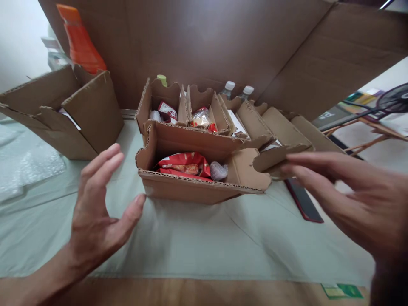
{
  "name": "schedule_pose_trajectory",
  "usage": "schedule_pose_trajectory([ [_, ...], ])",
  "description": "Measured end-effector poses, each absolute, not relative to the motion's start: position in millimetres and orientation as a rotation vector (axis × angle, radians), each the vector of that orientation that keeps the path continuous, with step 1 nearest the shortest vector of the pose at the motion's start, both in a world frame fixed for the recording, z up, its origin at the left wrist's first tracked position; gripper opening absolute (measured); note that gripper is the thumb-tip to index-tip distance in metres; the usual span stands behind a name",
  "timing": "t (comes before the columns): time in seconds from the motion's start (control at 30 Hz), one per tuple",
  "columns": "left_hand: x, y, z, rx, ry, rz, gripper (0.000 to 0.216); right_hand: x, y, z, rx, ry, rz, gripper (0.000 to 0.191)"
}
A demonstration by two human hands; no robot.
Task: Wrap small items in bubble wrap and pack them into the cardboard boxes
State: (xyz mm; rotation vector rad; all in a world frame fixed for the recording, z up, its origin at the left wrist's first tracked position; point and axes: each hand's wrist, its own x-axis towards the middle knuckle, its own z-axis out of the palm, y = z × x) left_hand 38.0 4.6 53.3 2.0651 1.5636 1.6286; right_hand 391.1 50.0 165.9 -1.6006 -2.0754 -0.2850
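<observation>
Between my hands stands a long open cardboard box (191, 189). Inside it lie a red snack packet (188, 165) and a small bubble-wrapped item (219, 171). My left hand (98, 208) is off the box's left end, thumb and fingers spread, with nothing in it. Off the right end hovers my right hand (344, 195), thumb and fingers apart and slightly blurred, also holding nothing. Behind the front box, several cardboard compartments stand in a row; one holds a dark red packet (167, 111), another a clear and gold packet (201, 118).
At left is a taller cardboard box (95, 114), an orange bottle (83, 42) behind it and bubble wrap (28, 159) beside it. A dark phone-like slab (304, 199) lies at right on the pale green cloth (191, 242). A large cardboard panel (197, 38) rises behind, near white-capped bottles (228, 88).
</observation>
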Motion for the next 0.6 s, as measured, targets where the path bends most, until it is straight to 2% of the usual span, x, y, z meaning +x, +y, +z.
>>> schedule_pose_trajectory([
  [0.07, 32, 10, 37, 1.907, 1.551, 1.508, 0.083, 412, 31, 141, -1.689, -1.893, -0.056, 0.041],
  [0.2, 45, 35, 10, 1.614, 1.397, 1.332, 0.086, 399, 36, 73, -1.599, -1.879, 0.472, 0.072],
  [0.3, 69, 51, 3, 1.43, 1.252, 1.351, 0.085, 368, 51, 44, -1.464, -1.828, 0.614, 0.058],
  [0.4, 83, 40, 1, 1.378, 1.2, 1.396, 0.075, 356, 38, 38, -1.511, -1.768, 0.538, 0.046],
  [0.53, 57, -39, -12, 1.517, 1.506, 1.304, 0.038, 352, -21, 40, -1.471, -1.871, 0.469, 0.045],
  [0.6, 26, -86, -15, 1.571, 1.721, 1.194, 0.039, 335, -42, 42, -1.32, -1.974, 0.482, 0.04],
])
